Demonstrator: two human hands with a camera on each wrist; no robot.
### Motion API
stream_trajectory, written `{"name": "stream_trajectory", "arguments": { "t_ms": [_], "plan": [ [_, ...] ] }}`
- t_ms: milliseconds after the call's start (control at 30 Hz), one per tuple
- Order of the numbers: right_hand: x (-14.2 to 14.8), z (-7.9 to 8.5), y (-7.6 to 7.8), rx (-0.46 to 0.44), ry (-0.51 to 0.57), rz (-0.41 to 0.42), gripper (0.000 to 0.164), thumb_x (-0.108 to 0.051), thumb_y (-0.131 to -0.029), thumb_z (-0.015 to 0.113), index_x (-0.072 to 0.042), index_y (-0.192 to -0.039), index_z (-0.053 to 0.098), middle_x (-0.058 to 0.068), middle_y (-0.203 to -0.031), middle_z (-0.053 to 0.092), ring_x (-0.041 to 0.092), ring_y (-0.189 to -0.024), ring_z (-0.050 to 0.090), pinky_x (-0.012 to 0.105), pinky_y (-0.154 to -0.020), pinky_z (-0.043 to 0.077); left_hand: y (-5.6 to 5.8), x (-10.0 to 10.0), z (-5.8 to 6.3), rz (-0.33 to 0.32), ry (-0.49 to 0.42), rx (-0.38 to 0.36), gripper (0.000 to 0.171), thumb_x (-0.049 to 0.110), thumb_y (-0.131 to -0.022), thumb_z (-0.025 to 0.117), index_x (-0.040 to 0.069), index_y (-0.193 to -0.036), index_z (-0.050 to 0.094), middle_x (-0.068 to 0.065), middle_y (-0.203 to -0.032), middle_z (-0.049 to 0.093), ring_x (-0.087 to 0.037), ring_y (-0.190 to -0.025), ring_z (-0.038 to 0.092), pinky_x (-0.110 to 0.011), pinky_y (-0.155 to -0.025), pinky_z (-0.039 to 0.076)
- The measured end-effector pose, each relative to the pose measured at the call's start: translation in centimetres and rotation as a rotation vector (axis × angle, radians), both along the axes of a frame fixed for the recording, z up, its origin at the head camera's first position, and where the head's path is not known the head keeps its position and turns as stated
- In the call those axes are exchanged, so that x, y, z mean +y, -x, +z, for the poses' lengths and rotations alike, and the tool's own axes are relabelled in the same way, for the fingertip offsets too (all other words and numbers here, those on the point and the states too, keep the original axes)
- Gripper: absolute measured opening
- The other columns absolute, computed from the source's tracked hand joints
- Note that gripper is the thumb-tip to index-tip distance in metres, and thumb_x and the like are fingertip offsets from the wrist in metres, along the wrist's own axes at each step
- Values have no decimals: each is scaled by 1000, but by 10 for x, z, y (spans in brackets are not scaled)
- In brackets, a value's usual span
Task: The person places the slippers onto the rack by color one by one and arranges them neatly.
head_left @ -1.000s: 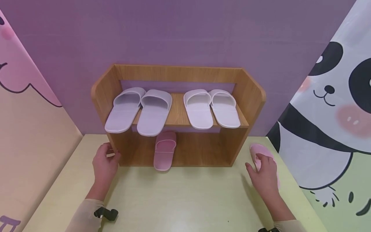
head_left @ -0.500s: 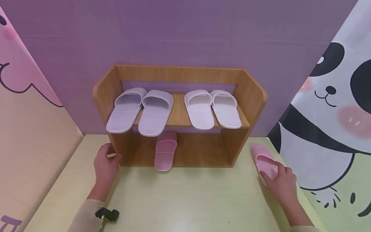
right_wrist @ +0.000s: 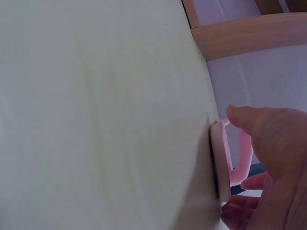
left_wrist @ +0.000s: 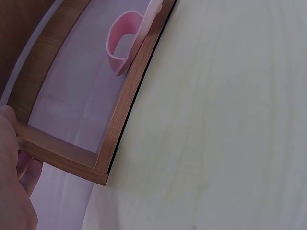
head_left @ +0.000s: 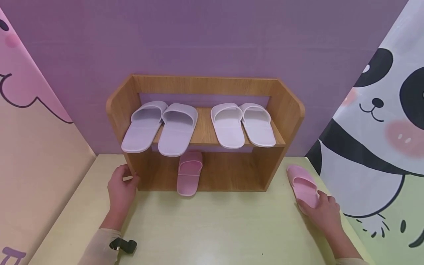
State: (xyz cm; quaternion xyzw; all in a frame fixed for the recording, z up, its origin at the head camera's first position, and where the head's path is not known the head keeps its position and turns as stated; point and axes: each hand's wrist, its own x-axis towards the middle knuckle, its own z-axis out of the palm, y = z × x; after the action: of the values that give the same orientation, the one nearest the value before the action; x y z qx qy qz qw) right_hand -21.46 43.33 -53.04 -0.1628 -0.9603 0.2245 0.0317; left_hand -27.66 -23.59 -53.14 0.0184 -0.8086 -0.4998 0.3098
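Note:
In the head view my left hand [head_left: 120,191] holds the left side panel of a wooden shoe rack [head_left: 205,85]. The left wrist view shows the thumb and fingers on either side of that panel. At the right, a pink slipper [head_left: 303,186] lies on the table, its toe toward the back wall. My right hand [head_left: 324,215] grips its heel end, thumb on the left edge and fingers along the right. Another pink slipper [head_left: 188,184] sits on the rack's lower shelf, left of centre, its heel jutting past the front edge.
The upper shelf carries two lavender slippers [head_left: 175,134] on the left and two white slippers [head_left: 228,130] on the right. Behind the rack is a purple wall [head_left: 205,36]. A panda-printed panel [head_left: 371,154] stands close beside the right hand, and a pink-and-beige panel [head_left: 36,147] stands at left.
My right hand has come from above the pink slipper to its heel end, moving right and toward me, and now grips it. The left hand stays on the rack.

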Motion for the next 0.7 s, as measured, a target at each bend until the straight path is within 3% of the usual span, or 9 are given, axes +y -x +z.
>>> {"name": "stream_trajectory", "arguments": {
  "t_ms": [333,567,700],
  "plan": [
    [9,-12,9,0,-38,38,109,-69,-96,72,24,-143,41,45,-128,44,59,-123,35,69,-94,42,-1,0,0,-12,2,15,21,-6,-97,70,-1,-117,69,-14,-111,71,-36,-104,74,-3,-76,51],
    [10,-13,10,-33,-46,70,117,-70,-91,79,26,-142,37,47,-127,36,63,-125,28,70,-95,40,-1,1,0,-4,-5,3,20,-5,-97,70,-2,-116,69,-13,-111,70,-29,-104,72,-4,-76,52],
    [11,-10,9,-32,-51,101,115,-66,-90,81,26,-143,37,47,-126,39,63,-125,29,70,-95,40,-1,2,0,12,-4,-4,20,-5,-96,71,-1,-115,70,-12,-110,71,-21,-101,71,-5,-76,53]
  ]
}}
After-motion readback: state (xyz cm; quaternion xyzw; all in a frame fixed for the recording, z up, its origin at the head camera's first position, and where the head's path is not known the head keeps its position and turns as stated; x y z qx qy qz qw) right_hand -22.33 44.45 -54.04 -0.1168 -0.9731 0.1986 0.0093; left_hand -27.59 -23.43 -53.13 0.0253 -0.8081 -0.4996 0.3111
